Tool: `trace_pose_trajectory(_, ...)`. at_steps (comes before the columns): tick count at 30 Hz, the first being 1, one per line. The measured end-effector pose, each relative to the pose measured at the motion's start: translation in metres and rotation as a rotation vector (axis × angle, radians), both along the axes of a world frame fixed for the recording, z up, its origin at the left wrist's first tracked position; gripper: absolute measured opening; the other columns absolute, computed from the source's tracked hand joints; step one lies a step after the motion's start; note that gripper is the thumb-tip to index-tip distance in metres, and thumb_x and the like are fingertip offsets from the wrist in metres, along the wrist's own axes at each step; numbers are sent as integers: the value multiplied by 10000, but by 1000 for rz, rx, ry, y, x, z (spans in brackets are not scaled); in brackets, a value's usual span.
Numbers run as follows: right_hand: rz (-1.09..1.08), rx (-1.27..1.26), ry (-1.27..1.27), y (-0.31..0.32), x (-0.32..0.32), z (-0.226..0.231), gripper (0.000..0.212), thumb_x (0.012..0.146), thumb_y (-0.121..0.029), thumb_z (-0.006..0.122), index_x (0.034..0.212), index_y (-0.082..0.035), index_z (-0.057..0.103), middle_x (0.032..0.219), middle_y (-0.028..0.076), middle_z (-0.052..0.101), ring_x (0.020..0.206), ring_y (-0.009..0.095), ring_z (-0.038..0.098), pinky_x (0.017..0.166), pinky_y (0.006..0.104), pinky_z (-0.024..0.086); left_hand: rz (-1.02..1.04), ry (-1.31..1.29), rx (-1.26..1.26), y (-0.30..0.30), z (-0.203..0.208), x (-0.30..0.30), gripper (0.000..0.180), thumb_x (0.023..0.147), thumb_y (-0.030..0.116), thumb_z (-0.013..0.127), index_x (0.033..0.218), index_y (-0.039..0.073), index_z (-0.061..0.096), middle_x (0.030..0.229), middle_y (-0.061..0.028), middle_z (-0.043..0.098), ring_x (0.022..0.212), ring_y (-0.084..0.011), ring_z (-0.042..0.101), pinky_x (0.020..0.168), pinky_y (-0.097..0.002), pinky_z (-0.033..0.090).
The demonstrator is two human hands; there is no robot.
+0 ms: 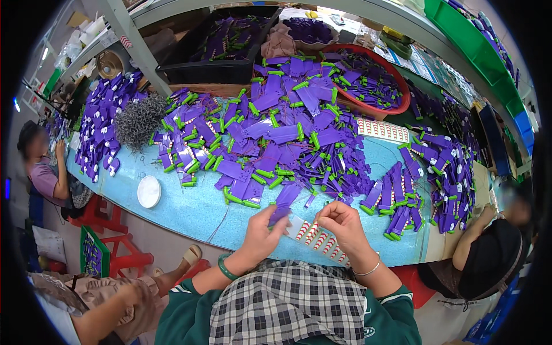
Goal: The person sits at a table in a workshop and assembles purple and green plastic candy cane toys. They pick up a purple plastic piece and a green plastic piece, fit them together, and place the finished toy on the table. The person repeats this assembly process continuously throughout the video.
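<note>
At the table's near edge, my left hand (261, 234) is closed around a flat purple plastic piece (281, 211), gripped between thumb and fingers. Beside it, my right hand (345, 230) is closed in a pinch over a sheet of red and white striped stickers (326, 247). Whatever lies between those fingertips is too small to make out. The sheet slants down to the right, partly under my right hand. Just beyond my hands spreads a big heap of purple pieces with green ends (282, 135).
A white round dish (149, 191) stands left on the blue table (190, 210), near a tangle of grey wire parts (141, 119). Behind the heap are a black crate (207, 72) and a red basin (407, 98). Another sticker sheet (384, 130) lies right. Other people sit at both sides.
</note>
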State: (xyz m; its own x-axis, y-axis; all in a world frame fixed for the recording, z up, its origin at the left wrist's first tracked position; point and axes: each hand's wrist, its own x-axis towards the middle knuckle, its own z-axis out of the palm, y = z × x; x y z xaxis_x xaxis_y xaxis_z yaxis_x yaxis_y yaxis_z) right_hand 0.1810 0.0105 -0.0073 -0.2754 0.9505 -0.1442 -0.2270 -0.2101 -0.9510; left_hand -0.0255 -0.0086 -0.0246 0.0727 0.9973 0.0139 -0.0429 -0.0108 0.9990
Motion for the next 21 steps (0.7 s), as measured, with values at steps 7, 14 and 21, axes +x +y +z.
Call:
trace_pose_trajectory(7, -156, 585, -560, -5, -12, 31, 208, 786, -27, 672, 980, -33, 600, 983, 82, 634, 898, 154, 592, 737, 276, 459, -314, -86, -303, 6, 23, 9, 100, 890, 78, 618, 928, -13, 633, 797, -51, 649, 628, -98, 590, 573, -245, 490)
trace_pose_trajectory(14, -72, 457, -421, -15, -11, 6, 167, 799, -65, 678, 946, -29, 609, 954, 93, 623, 860, 188, 606, 727, 292, 475, -367, -229, -321, 8, 15, 15, 170, 936, 103, 548, 1077, 10, 571, 888, -74, 637, 726, -140, 622, 568, -263, 497)
trace_pose_trajectory(21, -100, 64, -169, -19, -16, 1, 100, 839, -72, 673, 846, -19, 589, 817, 15, 596, 744, 77, 559, 695, 240, 469, -377, -646, -475, 8, 14, 14, 388, 975, 81, 416, 1353, 88, 328, 1246, -87, 496, 1100, -196, 557, 862, -405, 544)
